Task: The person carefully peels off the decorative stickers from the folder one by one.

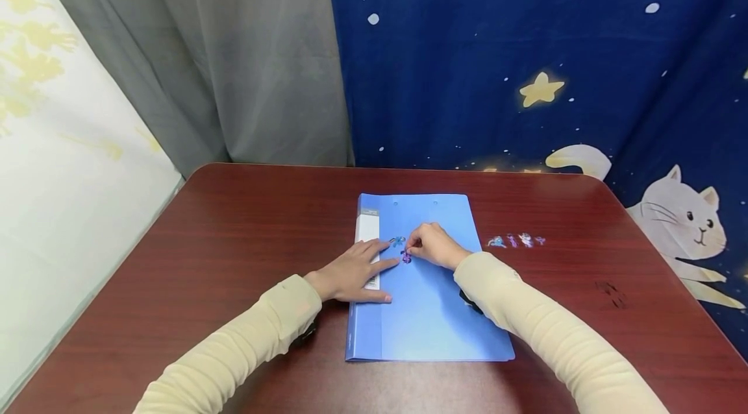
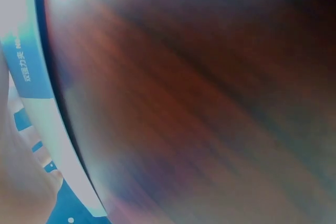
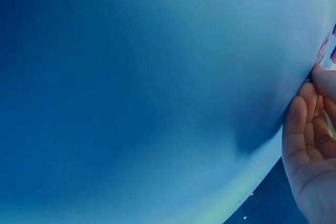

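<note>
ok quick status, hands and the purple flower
Left hand spread on blue folder. Right hand pinches purple flower by its edge. No obstruction seen; blue flower close by.

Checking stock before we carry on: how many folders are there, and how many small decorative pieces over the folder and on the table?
Blue folder: 1
Small pieces over the folder, blue piece and purple piece: 2
Small pieces on the table, by the folder's right side: 4
Total: 7
</note>
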### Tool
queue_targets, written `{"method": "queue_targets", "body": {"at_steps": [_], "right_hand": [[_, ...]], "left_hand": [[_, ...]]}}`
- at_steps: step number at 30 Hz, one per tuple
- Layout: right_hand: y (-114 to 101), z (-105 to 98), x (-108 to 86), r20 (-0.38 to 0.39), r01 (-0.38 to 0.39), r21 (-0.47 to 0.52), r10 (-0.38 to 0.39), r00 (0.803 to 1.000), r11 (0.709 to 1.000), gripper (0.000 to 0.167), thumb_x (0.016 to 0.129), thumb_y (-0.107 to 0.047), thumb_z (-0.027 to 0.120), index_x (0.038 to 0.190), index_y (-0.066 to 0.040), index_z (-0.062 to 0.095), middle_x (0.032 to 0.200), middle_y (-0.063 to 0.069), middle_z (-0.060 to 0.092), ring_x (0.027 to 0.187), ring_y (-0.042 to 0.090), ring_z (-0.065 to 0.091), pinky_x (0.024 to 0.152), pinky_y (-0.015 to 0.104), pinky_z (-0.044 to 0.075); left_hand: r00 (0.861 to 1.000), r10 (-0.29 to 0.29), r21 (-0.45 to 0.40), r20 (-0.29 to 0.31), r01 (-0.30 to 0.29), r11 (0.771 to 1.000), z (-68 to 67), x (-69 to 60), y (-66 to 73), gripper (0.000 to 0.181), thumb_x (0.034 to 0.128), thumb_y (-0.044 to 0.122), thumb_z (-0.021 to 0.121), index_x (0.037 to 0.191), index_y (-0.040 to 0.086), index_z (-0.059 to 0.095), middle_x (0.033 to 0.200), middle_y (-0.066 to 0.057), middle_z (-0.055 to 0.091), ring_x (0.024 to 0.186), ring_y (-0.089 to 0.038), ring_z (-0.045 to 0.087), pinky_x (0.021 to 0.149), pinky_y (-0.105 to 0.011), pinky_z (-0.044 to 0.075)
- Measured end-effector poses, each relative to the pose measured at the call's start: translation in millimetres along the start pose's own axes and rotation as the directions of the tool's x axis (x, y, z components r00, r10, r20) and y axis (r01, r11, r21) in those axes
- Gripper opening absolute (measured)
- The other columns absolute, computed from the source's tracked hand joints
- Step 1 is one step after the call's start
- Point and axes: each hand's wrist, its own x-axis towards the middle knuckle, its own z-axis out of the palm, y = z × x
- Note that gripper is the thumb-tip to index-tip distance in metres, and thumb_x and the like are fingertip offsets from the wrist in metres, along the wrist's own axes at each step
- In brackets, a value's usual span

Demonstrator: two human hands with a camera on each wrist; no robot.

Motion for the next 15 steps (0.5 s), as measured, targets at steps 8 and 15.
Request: {"method": "queue_targets", "body": {"at_steps": [8,15], "right_hand": [[-0.7,3.0,-0.2,0.009,0.061,-0.056,-0.061,0.998,0.997,0.004,0.081,-0.006,0.064,0.082,-0.007,0.067,0.074,-0.002,0.059,0.069,0.011,0.052,0.065,0.025,0.045],[-1.0,1.3,-0.7,0.015,0.09,-0.085,-0.089,0.996,0.992,0.012,0.081,-0.006,0.064,0.09,-0.006,0.07,0.089,0.004,0.064,0.087,0.017,0.058,0.078,0.03,0.047]], "left_hand": [[1.0,0.013,0.007,-0.015,-0.013,1.0,2.1,-1.5,-2.5,0.071,0.0795,0.067,0.04,0.137,0.025,0.036,0.143,-0.009,0.023,0.13,-0.025,0.018,0.105,-0.039,0.015],[1.0,0.003,-0.01,-0.011,-0.003,1.0,-0.1,-0.5,-1.8,0.071,0.0778,0.067,0.043,0.136,0.026,0.037,0.143,-0.008,0.024,0.13,-0.025,0.018,0.105,-0.038,0.013]]}}
